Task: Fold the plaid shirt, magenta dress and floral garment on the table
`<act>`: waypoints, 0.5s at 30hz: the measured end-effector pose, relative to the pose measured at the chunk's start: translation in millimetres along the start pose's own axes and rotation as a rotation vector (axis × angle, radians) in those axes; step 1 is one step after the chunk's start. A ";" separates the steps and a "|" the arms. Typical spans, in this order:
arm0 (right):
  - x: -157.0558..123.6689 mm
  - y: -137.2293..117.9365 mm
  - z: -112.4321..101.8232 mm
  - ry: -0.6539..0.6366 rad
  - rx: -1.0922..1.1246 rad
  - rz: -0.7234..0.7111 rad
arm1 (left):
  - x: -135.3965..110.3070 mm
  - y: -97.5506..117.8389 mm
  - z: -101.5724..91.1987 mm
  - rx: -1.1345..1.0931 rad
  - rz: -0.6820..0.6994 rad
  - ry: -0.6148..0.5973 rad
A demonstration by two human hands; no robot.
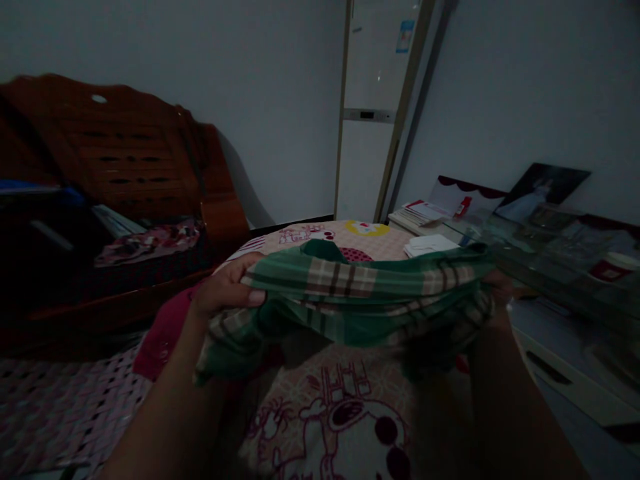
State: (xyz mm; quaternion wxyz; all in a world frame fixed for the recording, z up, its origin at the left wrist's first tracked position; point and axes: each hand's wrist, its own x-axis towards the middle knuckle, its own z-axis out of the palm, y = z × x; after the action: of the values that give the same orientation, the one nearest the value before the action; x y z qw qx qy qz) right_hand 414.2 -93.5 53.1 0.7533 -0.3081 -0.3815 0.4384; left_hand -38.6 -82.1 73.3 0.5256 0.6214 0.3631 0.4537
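Note:
A green plaid cloth [345, 287], which looks like a folded garment, is stretched between my two hands above a surface spread with a cartoon-print cover [310, 440]. My left hand [227, 288] grips its left end, thumb on top of the fabric. At the opposite end, my right hand [497, 293] is closed on the cloth, its fingers mostly hidden by folds and shadow. The lower edge of the cloth hangs loosely in creases. Its exact kind cannot be made out in the dim light.
A magenta cloth [163, 330] lies by my left forearm. On the left stands a wooden bench [125, 153] with fabric on it. A glass-topped cabinet [565, 280] on the right holds papers, a photo [543, 190] and a cup [614, 265]. A tall white appliance [367, 160] stands in the corner.

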 end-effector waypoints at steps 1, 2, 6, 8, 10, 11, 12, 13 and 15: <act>8.3 0.8 10.1 -0.021 0.010 0.042 | 8.7 7.9 1.5 0.024 -0.008 -0.014; 18.1 3.4 20.0 -0.056 0.004 0.113 | 20.6 14.6 3.3 0.050 -0.015 -0.029; 63.6 25.9 47.0 -0.125 -0.111 0.188 | 83.6 18.3 4.3 0.276 -0.016 -0.041; 81.2 37.5 51.3 -0.066 -0.182 0.148 | 109.3 8.2 1.0 0.405 0.002 0.024; 89.8 44.2 51.3 -0.027 -0.246 0.121 | 122.6 -3.0 -1.5 0.458 0.034 0.065; 90.1 45.2 50.0 -0.027 -0.276 0.118 | 124.2 -7.7 -2.1 0.469 0.044 0.056; 87.8 44.8 47.9 -0.042 -0.307 0.127 | 122.8 -11.3 -2.1 0.483 0.043 0.020; 83.0 43.2 44.8 -0.068 -0.341 0.149 | 118.9 -13.8 -1.7 0.508 0.024 -0.038; 66.6 37.1 35.0 -0.144 -0.414 0.238 | 104.7 -15.9 -0.5 0.588 -0.062 -0.187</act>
State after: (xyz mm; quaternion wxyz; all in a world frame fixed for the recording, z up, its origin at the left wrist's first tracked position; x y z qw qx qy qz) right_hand 390.4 -13.5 61.9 0.5880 -0.4665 -0.4770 0.4573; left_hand -4.7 18.2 76.8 0.3681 0.7744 0.4477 0.2536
